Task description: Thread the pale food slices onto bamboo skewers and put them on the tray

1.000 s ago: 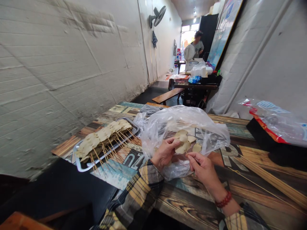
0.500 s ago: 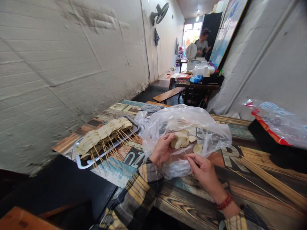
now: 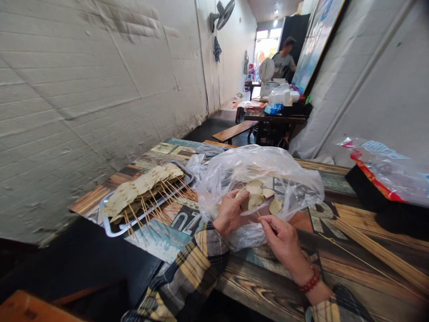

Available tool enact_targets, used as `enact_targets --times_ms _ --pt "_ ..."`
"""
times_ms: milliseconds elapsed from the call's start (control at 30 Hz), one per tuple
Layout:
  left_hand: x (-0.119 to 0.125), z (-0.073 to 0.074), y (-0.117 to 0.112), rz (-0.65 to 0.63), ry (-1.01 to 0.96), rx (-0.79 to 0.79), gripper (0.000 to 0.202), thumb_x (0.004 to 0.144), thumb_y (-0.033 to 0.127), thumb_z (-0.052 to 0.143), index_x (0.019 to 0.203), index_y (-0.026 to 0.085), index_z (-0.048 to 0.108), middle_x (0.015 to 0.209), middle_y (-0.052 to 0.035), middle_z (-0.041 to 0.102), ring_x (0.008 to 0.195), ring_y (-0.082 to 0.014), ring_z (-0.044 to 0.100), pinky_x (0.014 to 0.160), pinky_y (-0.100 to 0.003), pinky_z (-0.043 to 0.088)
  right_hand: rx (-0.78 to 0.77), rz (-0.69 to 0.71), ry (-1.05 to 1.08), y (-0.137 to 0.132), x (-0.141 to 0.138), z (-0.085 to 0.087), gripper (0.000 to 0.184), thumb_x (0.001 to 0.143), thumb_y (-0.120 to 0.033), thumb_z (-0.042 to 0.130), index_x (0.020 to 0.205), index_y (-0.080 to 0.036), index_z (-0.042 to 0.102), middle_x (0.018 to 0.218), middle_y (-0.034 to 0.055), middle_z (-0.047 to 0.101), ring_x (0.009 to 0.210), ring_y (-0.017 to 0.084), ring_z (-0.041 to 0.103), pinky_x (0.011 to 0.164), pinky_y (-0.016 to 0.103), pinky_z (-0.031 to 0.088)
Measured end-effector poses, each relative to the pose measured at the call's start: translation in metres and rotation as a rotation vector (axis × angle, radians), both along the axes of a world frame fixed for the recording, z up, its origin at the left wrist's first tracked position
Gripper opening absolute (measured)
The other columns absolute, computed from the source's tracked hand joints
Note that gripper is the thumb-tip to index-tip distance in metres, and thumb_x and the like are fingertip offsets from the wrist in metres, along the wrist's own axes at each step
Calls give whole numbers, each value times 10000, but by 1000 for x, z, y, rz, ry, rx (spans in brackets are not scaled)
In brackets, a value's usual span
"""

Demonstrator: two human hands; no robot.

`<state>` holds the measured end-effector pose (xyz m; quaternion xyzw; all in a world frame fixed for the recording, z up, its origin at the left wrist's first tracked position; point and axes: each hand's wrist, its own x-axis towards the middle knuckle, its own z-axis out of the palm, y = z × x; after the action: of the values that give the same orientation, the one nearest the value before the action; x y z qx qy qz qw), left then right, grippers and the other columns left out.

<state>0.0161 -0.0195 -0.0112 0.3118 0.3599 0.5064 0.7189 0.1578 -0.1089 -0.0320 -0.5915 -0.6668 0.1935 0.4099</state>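
My left hand [image 3: 231, 212] is closed, its thumb and fingers pinching a pale, flat round slice [image 3: 246, 202] at the near side of an open clear plastic bag [image 3: 214, 174]. Beside it, my right hand [image 3: 283, 239] grips a thin wooden skewer [image 3: 258, 215] that points toward the slices. More pale slices [image 3: 268, 193] lie in the bag, one [image 3: 275, 206] apart on the right. To the left, a metal tray [image 3: 109, 229] bears a heap of skewered slices [image 3: 144, 185], with the bare stick ends hanging over its near edge.
A bundle of wooden skewers [image 3: 378, 250] lies on the patterned wood table [image 3: 254, 286] at the right. Behind it stands a black box [image 3: 365, 188] with plastic packaging. A grey cloth [image 3: 212, 150] lies beyond the bag. Farther back, a person [image 3: 284, 60] stands near another table [image 3: 278, 118].
My left hand's thumb has shifted slightly right over the slices, covering more of them. My right hand stays nearly in place with the skewer. The person in the background has lowered an arm.
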Motion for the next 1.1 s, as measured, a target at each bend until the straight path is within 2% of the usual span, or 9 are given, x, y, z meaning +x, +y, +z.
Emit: enact_targets --times_ms 167,367,500,600,700,833,967,1100 --pt "3 -4 -3 -24 10 -10 405 559 402 859 821 134 707 753 -35 675 640 -127 594 622 -246 457 -19 -17 26 2 -1 2 327 946 -393 432 874 -215 697 770 53 737 693 211 680 644 300 460" --pt "9 1 -12 -115 -1 -8 423 580 432 845 848 140 698 734 -36 676 621 -140 601 597 -260 477 -26 -52 79 4 -2 5 306 920 -382 466 860 -212 714 799 86 747 708 240 675 655 331 458" --pt "8 2 -12 -151 17 8 460 601 464 831 897 142 690 771 -42 682 633 -138 606 589 -253 480 -43 -58 155 7 0 7 311 900 -407 503 825 -199 722 667 74 696 586 213 611 570 313 429" --pt "-1 6 -3 -94 34 47 488 631 450 820 986 152 667 859 -55 696 650 -120 613 611 -240 479 -81 -71 225 10 7 6 368 890 -478 504 828 -185 717 527 8 582 492 165 532 501 272 388" --pt "-13 9 8 26 55 123 438 671 434 795 970 150 648 918 -84 700 709 -132 638 683 -264 491 -85 -118 284 12 16 6 406 872 -528 519 846 -170 709 486 -32 518 462 136 484 473 246 367" --pt "-20 6 19 89 261 245 273 734 382 728 859 145 674 860 -77 685 729 -159 631 728 -298 487 -50 -161 338 13 27 12 381 860 -514 536 798 -170 687 507 -35 521 492 132 494 505 244 391" --pt "-21 -4 23 153 684 494 75 754 226 662 791 184 711 834 -61 666 812 -200 594 801 -324 451 -29 -183 348 12 30 17 331 856 -470 541 749 -182 664 498 -44 495 485 122 466 500 240 376" --pt "-25 -12 24 191 878 717 175 725 144 663 874 213 722 942 -77 657 954 -246 564 934 -377 394 -38 -167 368 11 28 17 328 856 -471 538 756 -185 662 505 -42 498 474 117 446 472 234 351"
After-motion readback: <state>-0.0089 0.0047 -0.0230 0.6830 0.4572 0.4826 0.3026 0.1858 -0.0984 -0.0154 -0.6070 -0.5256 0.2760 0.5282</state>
